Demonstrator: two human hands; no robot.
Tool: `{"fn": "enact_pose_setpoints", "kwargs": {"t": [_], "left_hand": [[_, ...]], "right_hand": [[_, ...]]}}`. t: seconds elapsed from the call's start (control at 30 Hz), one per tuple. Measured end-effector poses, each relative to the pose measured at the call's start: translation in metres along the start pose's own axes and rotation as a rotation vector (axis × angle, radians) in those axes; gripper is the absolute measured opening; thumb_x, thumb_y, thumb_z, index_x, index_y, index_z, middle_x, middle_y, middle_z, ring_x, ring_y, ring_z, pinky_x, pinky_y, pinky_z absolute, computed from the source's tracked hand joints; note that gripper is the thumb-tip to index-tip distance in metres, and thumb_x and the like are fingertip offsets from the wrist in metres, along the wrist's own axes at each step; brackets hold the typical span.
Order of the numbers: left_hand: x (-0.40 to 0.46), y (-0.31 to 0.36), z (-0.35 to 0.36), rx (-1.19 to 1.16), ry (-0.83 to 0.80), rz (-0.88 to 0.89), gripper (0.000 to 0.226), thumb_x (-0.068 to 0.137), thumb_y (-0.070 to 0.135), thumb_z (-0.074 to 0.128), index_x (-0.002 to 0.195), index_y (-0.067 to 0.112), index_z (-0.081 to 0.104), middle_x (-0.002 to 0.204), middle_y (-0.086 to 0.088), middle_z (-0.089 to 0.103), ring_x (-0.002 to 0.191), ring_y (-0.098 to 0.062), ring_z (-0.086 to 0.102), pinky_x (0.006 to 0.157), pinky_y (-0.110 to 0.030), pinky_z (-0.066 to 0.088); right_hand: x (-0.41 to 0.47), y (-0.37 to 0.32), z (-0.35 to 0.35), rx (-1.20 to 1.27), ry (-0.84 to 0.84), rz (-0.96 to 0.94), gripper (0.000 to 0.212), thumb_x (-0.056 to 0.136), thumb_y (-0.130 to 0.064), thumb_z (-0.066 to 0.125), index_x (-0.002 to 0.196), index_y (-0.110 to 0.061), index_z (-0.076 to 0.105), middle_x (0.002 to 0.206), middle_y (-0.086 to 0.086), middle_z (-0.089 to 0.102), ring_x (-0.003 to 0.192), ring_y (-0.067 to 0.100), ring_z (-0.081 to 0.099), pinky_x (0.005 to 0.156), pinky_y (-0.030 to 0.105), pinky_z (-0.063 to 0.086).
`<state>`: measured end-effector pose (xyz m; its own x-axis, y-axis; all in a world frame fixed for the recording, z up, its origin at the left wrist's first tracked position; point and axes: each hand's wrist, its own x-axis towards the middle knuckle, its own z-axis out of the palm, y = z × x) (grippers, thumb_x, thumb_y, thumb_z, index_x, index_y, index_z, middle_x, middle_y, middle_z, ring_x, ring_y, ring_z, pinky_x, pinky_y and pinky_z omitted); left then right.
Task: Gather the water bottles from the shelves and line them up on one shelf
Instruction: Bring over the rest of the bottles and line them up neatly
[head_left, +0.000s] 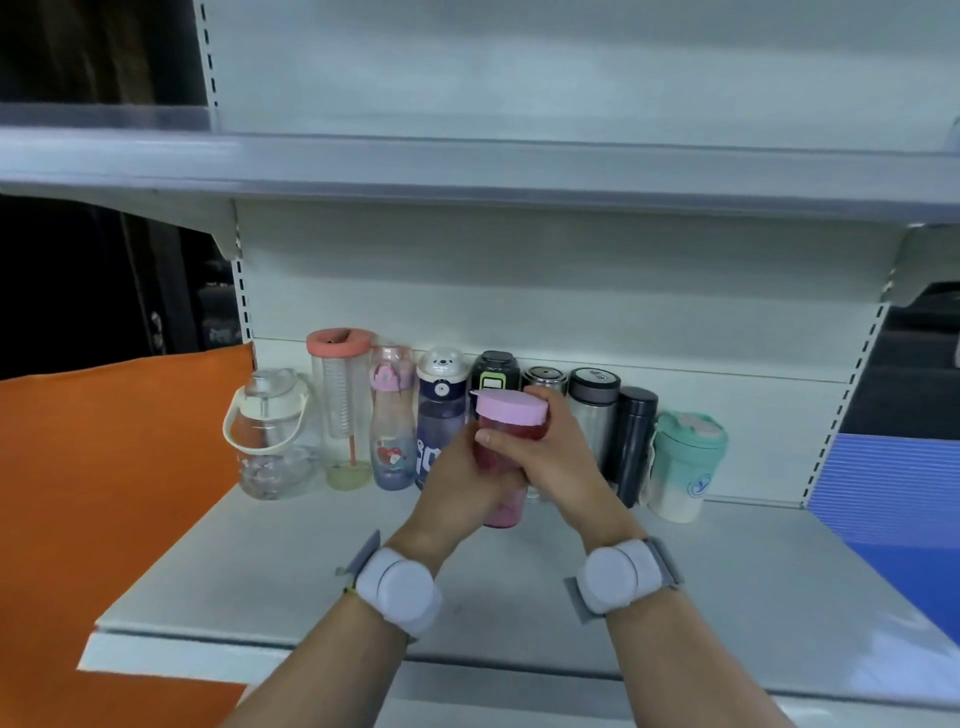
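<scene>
Both hands' fingers wrap pink bottle (506, 457), seemingly above shelf (260, 561); left hand (457, 483), right hand (545, 457).

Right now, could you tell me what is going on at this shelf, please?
A person grips a pink-lidded bottle with both the left hand and the right hand, in front of a row of bottles at the back of the shelf. The row runs from a clear handled jug to a mint green cup.

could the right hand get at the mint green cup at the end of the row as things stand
Probably not yet: the right hand grips the pink bottle. Otherwise the way to the mint green cup looks free.
</scene>
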<state>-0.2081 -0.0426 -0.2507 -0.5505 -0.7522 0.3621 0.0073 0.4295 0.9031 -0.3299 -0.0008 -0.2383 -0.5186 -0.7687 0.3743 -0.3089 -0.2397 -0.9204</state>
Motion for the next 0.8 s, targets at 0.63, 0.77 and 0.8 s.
{"fn": "enact_pose_setpoints", "kwargs": {"t": [0.63,0.77,0.8], "left_hand": [[0.013,0.022,0.078,-0.202,-0.076,-0.107,0.057,0.06,0.019,0.078,0.114,0.019,0.063,0.101,-0.001,0.074,0.094,-0.018,0.072,0.083,-0.04,0.06],[0.009,0.023,0.111,-0.207,-0.035,-0.121,0.049,0.067,0.008,0.078,0.112,0.019,0.062,0.097,0.002,0.074,0.088,-0.013,0.072,0.075,-0.031,0.06],[0.007,0.024,0.119,-0.187,-0.026,-0.123,0.048,0.068,0.006,0.078,0.11,0.02,0.061,0.096,0.003,0.073,0.088,-0.012,0.071,0.073,-0.028,0.059]], "right_hand": [[-0.008,-0.015,-0.113,-0.175,-0.503,0.3,0.051,0.088,-0.06,0.06,0.121,-0.022,0.064,0.108,0.008,0.074,0.104,0.027,0.071,0.099,0.045,0.053],[-0.01,-0.011,-0.145,-0.156,-0.481,0.351,0.041,0.089,-0.05,0.066,0.117,-0.02,0.067,0.106,0.009,0.075,0.1,0.026,0.072,0.097,0.044,0.054],[-0.011,-0.008,-0.154,-0.182,-0.479,0.353,0.039,0.088,-0.049,0.068,0.113,-0.019,0.069,0.099,0.008,0.075,0.094,0.024,0.072,0.095,0.043,0.055]]}}
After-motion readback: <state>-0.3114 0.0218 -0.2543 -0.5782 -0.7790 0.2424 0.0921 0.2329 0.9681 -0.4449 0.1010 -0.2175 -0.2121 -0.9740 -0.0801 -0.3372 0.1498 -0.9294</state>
